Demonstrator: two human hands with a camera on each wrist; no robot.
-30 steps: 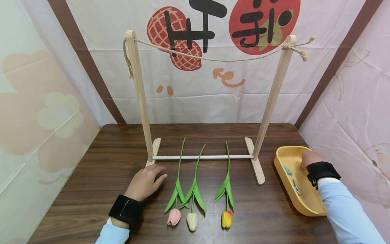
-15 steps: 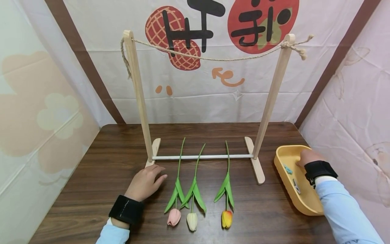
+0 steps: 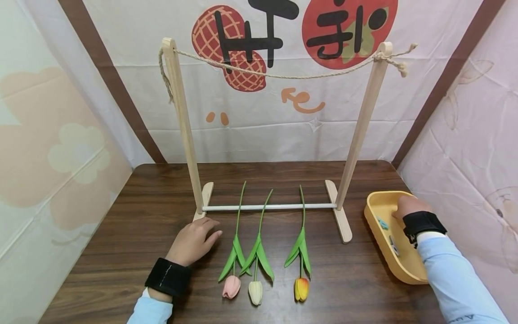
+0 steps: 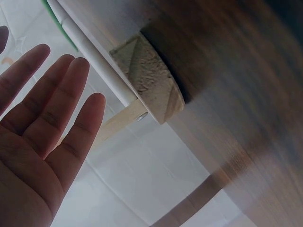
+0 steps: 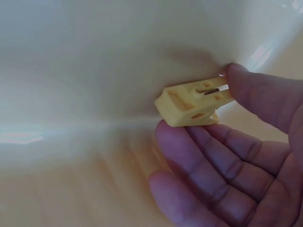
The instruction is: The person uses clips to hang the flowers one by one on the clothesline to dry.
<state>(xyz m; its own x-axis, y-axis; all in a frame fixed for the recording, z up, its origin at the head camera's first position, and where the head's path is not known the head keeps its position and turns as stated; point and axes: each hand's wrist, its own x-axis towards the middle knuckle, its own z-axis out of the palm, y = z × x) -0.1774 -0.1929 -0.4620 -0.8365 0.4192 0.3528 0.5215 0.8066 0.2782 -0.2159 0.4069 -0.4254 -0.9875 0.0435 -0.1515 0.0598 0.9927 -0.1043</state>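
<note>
My right hand (image 3: pixel 408 208) reaches into the yellow tray (image 3: pixel 374 211) at the table's right edge. In the right wrist view its thumb and fingers (image 5: pixel 203 156) pinch a small yellow clothespin (image 5: pixel 191 103) against the tray's inner wall (image 5: pixel 94 71). My left hand (image 3: pixel 194 239) rests flat on the dark table with straight fingers (image 4: pixel 52 109), just in front of the rack's left foot (image 4: pixel 149 80). Three artificial tulips lie side by side in front of the rack: pink (image 3: pixel 231 286), cream (image 3: pixel 255 292) and orange (image 3: pixel 301 289).
A wooden drying rack (image 3: pixel 184 130) with a rope (image 3: pixel 279 75) strung between its two posts stands mid-table; a white crossbar (image 3: pixel 269 207) joins its feet. Two more clips (image 3: pixel 382 222) lie in the tray. Fabric walls close in on three sides.
The right hand has shifted slightly deeper toward the tray's far end. The left hand and the tulips have stayed where they were.
</note>
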